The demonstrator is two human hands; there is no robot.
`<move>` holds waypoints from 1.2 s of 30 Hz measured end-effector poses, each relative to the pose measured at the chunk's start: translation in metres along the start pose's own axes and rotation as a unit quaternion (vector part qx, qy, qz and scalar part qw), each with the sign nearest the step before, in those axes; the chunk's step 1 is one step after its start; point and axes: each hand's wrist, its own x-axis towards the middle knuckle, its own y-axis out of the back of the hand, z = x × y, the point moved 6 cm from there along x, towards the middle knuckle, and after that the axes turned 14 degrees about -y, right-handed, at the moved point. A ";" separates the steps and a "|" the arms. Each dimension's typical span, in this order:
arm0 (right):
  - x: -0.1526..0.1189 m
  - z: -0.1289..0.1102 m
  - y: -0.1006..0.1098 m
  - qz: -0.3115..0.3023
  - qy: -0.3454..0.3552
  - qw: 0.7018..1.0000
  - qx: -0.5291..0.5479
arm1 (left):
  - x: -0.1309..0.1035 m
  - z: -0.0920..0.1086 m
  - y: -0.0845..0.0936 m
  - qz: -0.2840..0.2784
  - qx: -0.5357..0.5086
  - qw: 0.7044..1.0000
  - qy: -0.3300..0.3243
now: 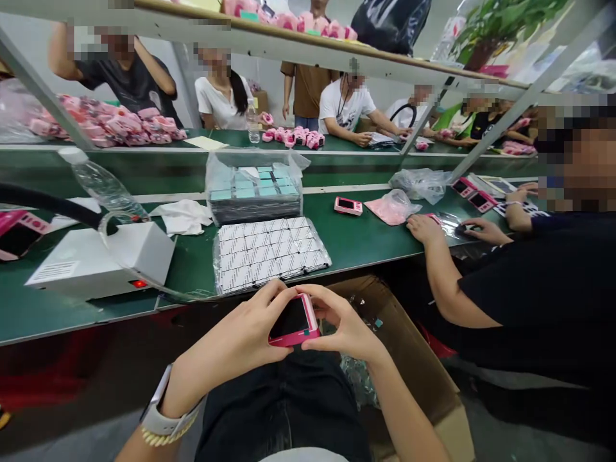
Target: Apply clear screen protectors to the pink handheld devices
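Over my lap I hold a small pink camera with a dark screen facing up. My left hand grips its left side, fingers over the top edge and thumb below. My right hand is closed around the right end, thumb at the lower corner. A small teal tab shows at the camera's lower right corner. On the bench just beyond my hands lies a sheet of white printed pieces in clear plastic. Behind it stands a plastic-wrapped stack of teal-topped pieces.
An open cardboard box with plastic scraps stands beside my right leg. At left are a white machine and a plastic bottle. Another pink camera lies on the green bench. A co-worker sits close at right.
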 end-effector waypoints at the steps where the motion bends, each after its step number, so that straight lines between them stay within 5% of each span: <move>1: 0.002 0.002 0.005 0.011 0.004 1.000 0.012 | 0.006 -0.002 0.001 -0.015 0.015 1.000 -0.011; 7: 0.015 0.003 0.034 0.069 0.025 0.997 0.015 | 0.046 -0.018 0.010 -0.009 0.049 0.994 -0.098; 14: 0.005 -0.014 0.069 0.200 0.091 0.969 -0.111 | 0.077 -0.006 0.015 0.090 0.073 0.972 -0.204; 19: 0.005 -0.014 0.068 0.178 0.105 0.971 -0.121 | 0.090 -0.007 0.008 0.157 0.060 0.961 -0.220; 36: 0.015 -0.004 0.064 0.213 0.100 0.967 -0.102 | 0.091 -0.010 0.010 0.184 0.102 0.950 -0.229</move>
